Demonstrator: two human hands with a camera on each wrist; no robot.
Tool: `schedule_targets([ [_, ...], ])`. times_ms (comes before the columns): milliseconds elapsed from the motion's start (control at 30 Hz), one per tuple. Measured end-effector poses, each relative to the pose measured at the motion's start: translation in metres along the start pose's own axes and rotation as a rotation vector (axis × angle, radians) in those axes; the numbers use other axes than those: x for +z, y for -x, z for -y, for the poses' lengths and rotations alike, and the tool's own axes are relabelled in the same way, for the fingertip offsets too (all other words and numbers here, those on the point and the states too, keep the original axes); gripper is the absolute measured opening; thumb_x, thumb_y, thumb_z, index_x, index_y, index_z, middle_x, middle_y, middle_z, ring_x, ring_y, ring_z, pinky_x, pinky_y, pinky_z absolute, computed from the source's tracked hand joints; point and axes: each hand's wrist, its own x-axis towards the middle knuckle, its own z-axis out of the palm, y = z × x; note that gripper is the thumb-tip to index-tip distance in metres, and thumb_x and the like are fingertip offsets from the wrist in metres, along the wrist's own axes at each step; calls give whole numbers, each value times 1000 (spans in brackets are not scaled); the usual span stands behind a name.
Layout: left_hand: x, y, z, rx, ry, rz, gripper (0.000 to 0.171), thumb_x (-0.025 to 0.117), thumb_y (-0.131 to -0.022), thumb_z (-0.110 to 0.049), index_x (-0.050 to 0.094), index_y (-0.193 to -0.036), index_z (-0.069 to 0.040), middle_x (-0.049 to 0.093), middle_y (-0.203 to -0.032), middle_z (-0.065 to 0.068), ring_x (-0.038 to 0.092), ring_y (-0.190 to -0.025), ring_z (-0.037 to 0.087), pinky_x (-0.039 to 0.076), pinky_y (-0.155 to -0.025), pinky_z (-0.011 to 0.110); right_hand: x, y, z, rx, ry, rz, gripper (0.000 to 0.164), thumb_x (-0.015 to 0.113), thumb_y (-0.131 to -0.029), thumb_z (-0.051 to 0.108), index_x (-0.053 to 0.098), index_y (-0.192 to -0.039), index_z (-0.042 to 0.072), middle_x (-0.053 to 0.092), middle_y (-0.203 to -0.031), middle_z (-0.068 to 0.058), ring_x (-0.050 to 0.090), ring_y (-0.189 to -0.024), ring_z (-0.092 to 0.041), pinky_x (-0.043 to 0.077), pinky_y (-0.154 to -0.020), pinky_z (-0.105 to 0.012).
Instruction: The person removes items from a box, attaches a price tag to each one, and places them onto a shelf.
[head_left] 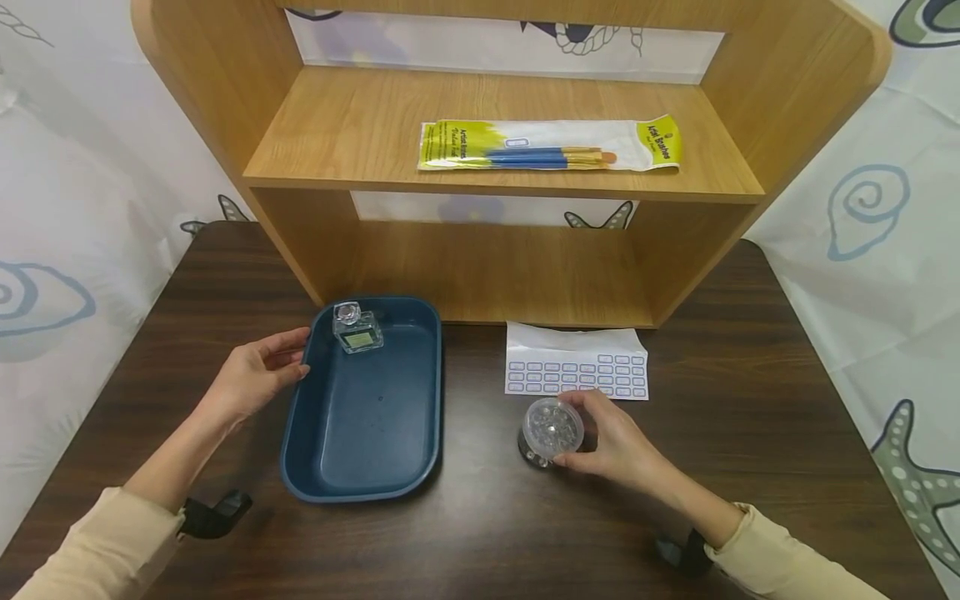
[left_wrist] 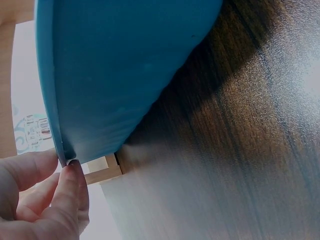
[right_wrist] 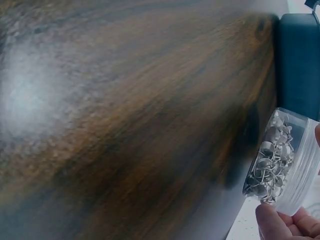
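Note:
A blue plastic tray (head_left: 375,442) lies on the dark wooden table, left of the middle. My left hand (head_left: 258,375) pinches its left rim between thumb and fingers; the left wrist view shows the tray's outer wall (left_wrist: 115,75) close up. Inside the tray, at its far left corner, is a small glass bottle (head_left: 358,333) with a clear faceted cap and a pale green label. My right hand (head_left: 611,442) grips a round clear jar (head_left: 553,427) by its lid. Silvery thumbtacks (right_wrist: 272,165) fill much of it. Whether the jar touches the table cannot be told.
Behind the tray stands a two-tier wooden shelf (head_left: 487,271). On its upper board lies a packet of artist brushes (head_left: 551,146). A sheet of small blue-framed labels (head_left: 577,362) lies before the shelf, just beyond the jar. Printed white cloth hangs around the table.

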Motion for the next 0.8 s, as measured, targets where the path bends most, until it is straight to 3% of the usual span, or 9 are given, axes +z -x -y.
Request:
schedule_targets([
  [200, 1, -1, 0, 7, 14, 4, 58, 61, -100, 1, 37, -151, 14, 48, -148, 39, 49, -93, -19, 49, -77, 3, 0, 4, -4, 28, -18, 18, 67, 93, -67, 0, 57, -123, -13, 62, -121, -27, 64, -110, -41, 61, -87, -37],
  [567, 0, -2, 0, 4, 10, 11, 59, 62, -100, -2, 38, -153, 11, 48, -149, 37, 47, -93, -22, 49, -78, 3, 0, 7, -7, -8, -9, 31, 69, 93, -67, 1, 56, -124, -10, 62, -120, -24, 64, -108, -39, 61, -88, -41],
  [800, 0, -1, 1, 1, -6, 10, 59, 62, -101, -3, 38, -153, 11, 50, -148, 37, 48, -93, -21, 49, -78, 4, 4, 10, -9, -82, 67, 16, 73, 97, -65, 8, 58, -125, -5, 62, -117, -16, 62, -103, -28, 61, -88, -38],
])
